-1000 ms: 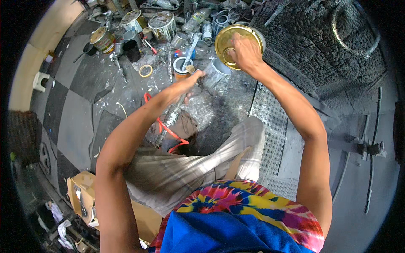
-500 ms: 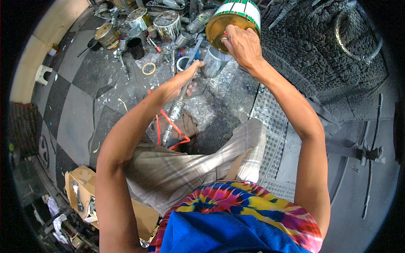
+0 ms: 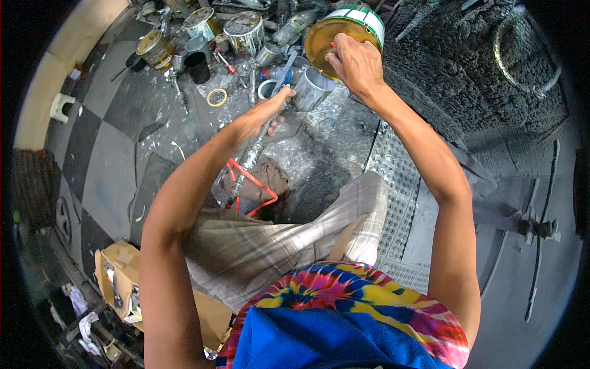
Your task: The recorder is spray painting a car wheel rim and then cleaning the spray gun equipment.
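My right hand (image 3: pixel 359 66) is closed at the gold-brown round end of a tilted paint can (image 3: pixel 318 38), whose side is green and white. A small red thing shows by its fingers; what they grip is partly hidden. Just below the can stands a grey plastic cup (image 3: pixel 313 90). My left hand (image 3: pixel 268 114) is closed around a long paint-spattered stick (image 3: pixel 251 157), beside the cup. A flat grey strip (image 3: pixel 287 69) rises beyond that hand; I cannot tell whether it is the same piece. An orange-red hose (image 3: pixel 265 189) bends around the stick's lower part.
Paint-stained cans (image 3: pixel 244 31), a black cup (image 3: pixel 197 67) and a tape ring (image 3: pixel 217 98) sit on the spattered floor ahead. A brown cloth (image 3: pixel 270 175) lies before my crossed legs. A cardboard box (image 3: pixel 123 261) is at the left, a studded metal plate (image 3: pixel 393 184) at the right.
The can has shifted slightly right and down with my right hand, and its side shows less. The lower end of the stick has swung a little to the left.
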`<state>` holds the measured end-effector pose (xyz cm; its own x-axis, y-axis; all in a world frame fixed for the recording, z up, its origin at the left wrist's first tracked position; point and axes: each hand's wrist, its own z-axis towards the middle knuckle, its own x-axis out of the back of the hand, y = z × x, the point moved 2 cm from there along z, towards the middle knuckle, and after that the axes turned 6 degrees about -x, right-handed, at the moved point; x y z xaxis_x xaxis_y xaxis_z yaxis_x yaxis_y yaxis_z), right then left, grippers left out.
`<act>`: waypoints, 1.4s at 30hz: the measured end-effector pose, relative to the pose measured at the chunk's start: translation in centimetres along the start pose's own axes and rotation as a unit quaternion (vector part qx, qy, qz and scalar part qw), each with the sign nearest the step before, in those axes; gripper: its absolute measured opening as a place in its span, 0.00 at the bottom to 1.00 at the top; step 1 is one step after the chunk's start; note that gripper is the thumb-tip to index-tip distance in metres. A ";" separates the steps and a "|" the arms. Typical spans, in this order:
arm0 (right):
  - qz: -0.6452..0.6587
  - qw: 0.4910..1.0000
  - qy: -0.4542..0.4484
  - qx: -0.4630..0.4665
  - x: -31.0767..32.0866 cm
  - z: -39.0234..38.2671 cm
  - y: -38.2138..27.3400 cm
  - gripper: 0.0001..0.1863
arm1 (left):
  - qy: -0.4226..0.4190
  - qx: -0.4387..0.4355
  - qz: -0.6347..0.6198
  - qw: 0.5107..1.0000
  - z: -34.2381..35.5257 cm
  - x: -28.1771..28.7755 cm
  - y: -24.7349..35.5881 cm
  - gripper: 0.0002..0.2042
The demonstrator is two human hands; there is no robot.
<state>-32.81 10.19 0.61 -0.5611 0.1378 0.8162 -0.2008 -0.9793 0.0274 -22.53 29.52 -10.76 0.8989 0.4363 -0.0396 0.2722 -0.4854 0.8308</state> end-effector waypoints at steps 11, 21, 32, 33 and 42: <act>0.188 0.875 -0.219 -0.389 -9.3 -2.4 6.7 0.22 | 0.056 -0.110 0.066 0.990 -1.0 6.8 -3.1 0.28; 0.187 0.847 -0.309 -0.390 -21.2 -9.9 7.7 0.19 | -0.010 -0.088 0.149 0.985 -2.8 9.7 -7.7 0.22; 0.169 0.944 -0.024 -0.282 -17.7 -12.5 3.4 0.13 | -0.003 -0.118 0.070 0.991 -2.0 8.8 -6.3 0.25; 0.143 0.930 -0.106 -0.322 -16.1 -13.2 2.3 0.13 | 0.019 -0.139 0.052 0.989 -2.0 8.4 -5.5 0.28; 0.389 0.854 0.042 -0.342 -1.7 -9.4 -9.1 0.28 | 0.060 -0.192 -0.262 0.944 0.0 -4.6 6.1 0.34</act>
<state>-37.58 20.23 -6.45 -0.7878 -0.4778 0.3888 -0.1469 -0.4673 -0.8718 -25.01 24.53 -5.47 0.6241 0.6338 -0.4570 0.5037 0.1207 0.8554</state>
